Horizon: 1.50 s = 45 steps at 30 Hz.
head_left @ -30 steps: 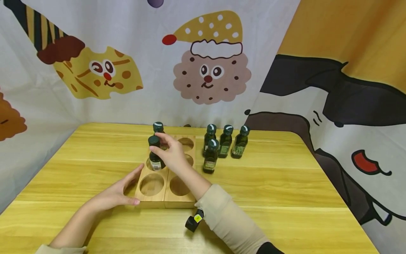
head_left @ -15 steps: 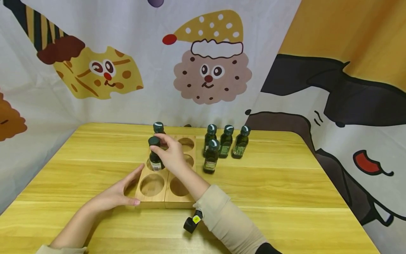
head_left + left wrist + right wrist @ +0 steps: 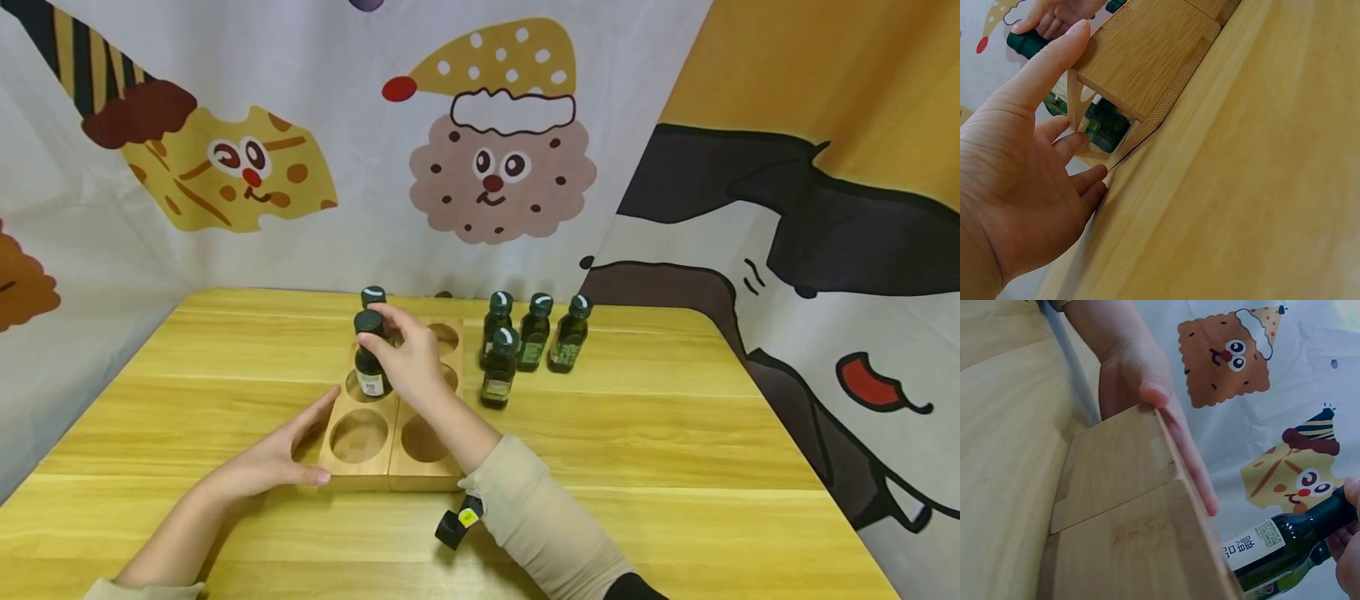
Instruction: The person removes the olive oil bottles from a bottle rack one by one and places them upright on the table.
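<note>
My right hand (image 3: 412,358) pinches a small dark green bottle (image 3: 371,360) near its cap. The bottle is roughly upright over the middle-left hole of a wooden rack (image 3: 360,482); whether its base is inside the hole I cannot tell. Its white label (image 3: 1259,545) shows in the right wrist view. My left hand (image 3: 262,458) touches the rack's left side, thumb at the front corner, fingers fairly straight. Another bottle (image 3: 373,295) stands behind the held one, mostly hidden by it and my right hand. Through the rack's open side, the left wrist view shows a bottle base (image 3: 1109,127).
Right of the rack several similar bottles stand upright: a front bottle (image 3: 498,377), one partly behind it, and a rightmost bottle (image 3: 567,343). A black device (image 3: 457,523) hangs at my right wrist above the wooden table (image 3: 637,467). A printed cloth (image 3: 300,67) hangs behind.
My right hand and the bottle in it have risen slightly, and the bottle stands a little straighter. My left hand and the rack have stayed where they were.
</note>
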Available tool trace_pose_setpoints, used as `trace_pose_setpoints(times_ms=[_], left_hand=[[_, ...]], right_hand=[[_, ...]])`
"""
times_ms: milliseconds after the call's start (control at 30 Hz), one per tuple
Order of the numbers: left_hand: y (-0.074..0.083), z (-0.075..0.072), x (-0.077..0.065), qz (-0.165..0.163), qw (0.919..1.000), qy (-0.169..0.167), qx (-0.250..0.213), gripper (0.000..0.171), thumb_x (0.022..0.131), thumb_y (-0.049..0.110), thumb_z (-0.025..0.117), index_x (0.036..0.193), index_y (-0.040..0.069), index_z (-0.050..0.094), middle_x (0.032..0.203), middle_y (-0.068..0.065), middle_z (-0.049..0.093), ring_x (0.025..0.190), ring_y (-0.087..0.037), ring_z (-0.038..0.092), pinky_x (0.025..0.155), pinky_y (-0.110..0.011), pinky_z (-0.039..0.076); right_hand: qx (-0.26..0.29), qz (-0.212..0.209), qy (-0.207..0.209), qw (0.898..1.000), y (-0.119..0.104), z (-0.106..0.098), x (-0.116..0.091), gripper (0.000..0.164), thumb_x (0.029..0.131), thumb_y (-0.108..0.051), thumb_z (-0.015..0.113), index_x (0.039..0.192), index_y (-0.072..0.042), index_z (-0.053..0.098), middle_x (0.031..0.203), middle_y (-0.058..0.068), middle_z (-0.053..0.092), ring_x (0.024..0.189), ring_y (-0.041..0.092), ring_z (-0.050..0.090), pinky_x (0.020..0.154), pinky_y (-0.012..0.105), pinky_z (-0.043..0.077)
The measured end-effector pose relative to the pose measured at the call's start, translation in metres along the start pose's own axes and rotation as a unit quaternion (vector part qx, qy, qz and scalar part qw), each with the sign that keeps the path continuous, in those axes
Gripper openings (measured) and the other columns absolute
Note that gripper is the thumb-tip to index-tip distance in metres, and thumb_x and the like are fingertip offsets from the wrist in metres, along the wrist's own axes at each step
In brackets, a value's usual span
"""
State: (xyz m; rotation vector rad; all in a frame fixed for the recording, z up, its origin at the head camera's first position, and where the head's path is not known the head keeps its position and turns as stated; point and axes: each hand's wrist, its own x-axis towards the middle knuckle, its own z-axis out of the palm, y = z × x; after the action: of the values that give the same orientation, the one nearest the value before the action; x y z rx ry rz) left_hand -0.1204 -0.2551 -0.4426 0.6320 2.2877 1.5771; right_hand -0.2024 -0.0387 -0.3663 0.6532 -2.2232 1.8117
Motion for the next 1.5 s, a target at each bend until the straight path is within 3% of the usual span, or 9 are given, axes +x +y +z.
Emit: trace_pose_setpoints(times_ms=[200,300,500,567,733,900,967,1200,1500], left_hand=[[0.002,0.0,-0.001,-0.006,1.0,-0.002,-0.006,0.104,0.08,0.009,0.076,0.156,0.018,0.006,0.157,-0.021,0.003,0.139,-0.048,0.006,0.106,-0.06,0.009],[0.002,0.0,-0.001,-0.006,0.9999,-0.001,-0.01,0.104,0.08,0.009,0.076,0.156,0.018,0.006,0.157,-0.022,0.004,0.138,-0.049,0.007,0.103,-0.065,0.007],[0.001,0.0,-0.001,-0.002,1.0,0.002,-0.009,0.103,0.079,0.009,0.077,0.156,0.018,0.007,0.157,-0.021,0.006,0.139,-0.047,0.008,0.106,-0.022,0.018],[0.001,0.0,-0.001,-0.002,0.9999,0.001,-0.013,0.103,0.079,0.009,0.076,0.156,0.017,0.007,0.157,-0.021,0.005,0.139,-0.047,0.007,0.108,-0.025,0.018],[0.002,-0.001,-0.001,-0.006,0.9998,0.001,-0.019,0.103,0.08,0.008,0.076,0.156,0.018,0.007,0.157,-0.021,0.003,0.139,-0.047,0.006,0.109,-0.049,0.012],[0.0,-0.001,-0.001,0.0,0.9998,0.005,-0.019,0.104,0.078,0.007,0.077,0.156,0.018,0.008,0.157,-0.021,0.003,0.139,-0.047,0.006,0.102,-0.012,0.017],[-0.001,-0.001,-0.001,0.005,0.9998,0.005,-0.018,0.104,0.078,0.007,0.077,0.156,0.017,0.008,0.157,-0.021,0.003,0.139,-0.047,0.005,0.098,-0.007,0.017],[-0.002,0.001,0.0,0.009,0.9999,0.005,-0.007,0.105,0.078,0.007,0.077,0.156,0.018,0.007,0.158,-0.019,0.002,0.139,-0.048,0.005,0.098,-0.007,0.016],[-0.001,0.002,0.0,0.008,1.0,0.004,-0.001,0.105,0.079,0.008,0.077,0.156,0.017,0.005,0.158,-0.02,0.0,0.138,-0.049,0.005,0.098,-0.007,0.016]], right_hand=[[0.026,-0.019,0.005,0.999,-0.009,-0.004,0.0,0.039,0.085,-0.011,0.073,0.122,-0.004,0.063,0.096,0.003,0.065,0.089,0.009,0.059,0.078,0.029,0.053],[0.035,-0.026,0.006,0.999,-0.014,-0.006,-0.001,0.038,0.085,-0.01,0.073,0.121,-0.003,0.064,0.097,0.003,0.065,0.089,0.009,0.059,0.079,0.03,0.053],[0.041,-0.045,0.002,0.998,-0.023,-0.013,-0.004,0.037,0.086,-0.012,0.072,0.121,-0.003,0.063,0.102,0.005,0.067,0.092,0.01,0.06,0.08,0.024,0.05],[0.042,-0.056,0.001,0.998,-0.026,-0.017,-0.006,0.037,0.086,-0.012,0.072,0.121,-0.003,0.064,0.101,0.007,0.067,0.091,0.011,0.06,0.078,0.024,0.049],[0.041,-0.071,0.002,0.997,-0.035,-0.028,-0.01,0.035,0.085,-0.009,0.073,0.118,-0.001,0.065,0.102,0.008,0.068,0.089,0.012,0.061,0.072,0.023,0.046],[0.045,-0.082,-0.001,0.996,-0.041,-0.039,-0.015,0.036,0.084,-0.007,0.074,0.117,-0.001,0.065,0.101,0.008,0.068,0.089,0.012,0.061,0.069,0.025,0.045],[0.055,-0.088,-0.003,0.995,-0.042,-0.044,-0.017,0.035,0.083,-0.005,0.073,0.117,0.0,0.064,0.1,0.01,0.067,0.089,0.013,0.062,0.074,0.028,0.049],[0.074,-0.099,-0.006,0.992,-0.047,-0.063,-0.026,0.034,0.082,0.002,0.072,0.115,0.003,0.064,0.1,0.013,0.067,0.089,0.019,0.063,0.083,0.038,0.052],[0.074,-0.135,-0.006,0.988,-0.046,-0.086,-0.034,0.033,0.081,0.008,0.071,0.113,0.009,0.062,0.092,0.016,0.066,0.081,0.025,0.061,0.078,0.04,0.052]])
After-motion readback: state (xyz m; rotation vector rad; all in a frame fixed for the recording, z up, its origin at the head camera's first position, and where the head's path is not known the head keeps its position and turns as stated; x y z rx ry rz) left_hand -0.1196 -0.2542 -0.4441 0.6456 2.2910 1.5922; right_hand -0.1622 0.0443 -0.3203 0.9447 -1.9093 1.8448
